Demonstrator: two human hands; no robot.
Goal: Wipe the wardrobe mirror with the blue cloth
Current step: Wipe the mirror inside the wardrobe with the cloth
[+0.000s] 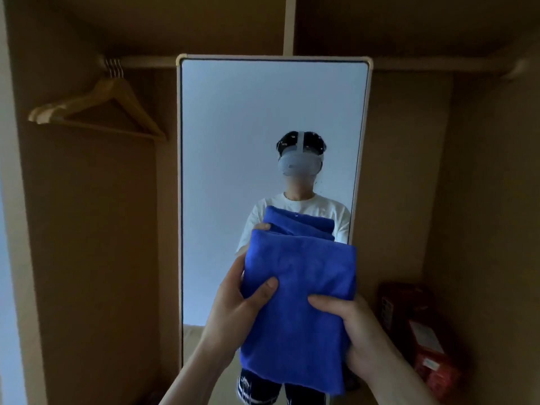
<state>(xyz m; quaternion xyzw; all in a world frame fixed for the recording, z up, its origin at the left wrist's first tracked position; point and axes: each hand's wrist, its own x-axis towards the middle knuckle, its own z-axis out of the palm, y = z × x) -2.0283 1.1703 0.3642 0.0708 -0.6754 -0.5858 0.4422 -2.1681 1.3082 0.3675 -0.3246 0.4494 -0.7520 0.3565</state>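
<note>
We grip the folded blue cloth (298,293) in both hands, left hand (233,311) and right hand (356,331) each pinching it thumb-over. The wardrobe mirror (233,141) stands upright directly ahead, equally near both hands.

Folded blue cloth (298,290), held upright, fronts the lower part of the tall white-framed wardrobe mirror (233,141).

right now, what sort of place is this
Most likely the inside of an open wardrobe: wooden hangers hang on a rail at upper left, a tall framed mirror stands before the brown back panel, and red boxes sit low on the right.
</note>
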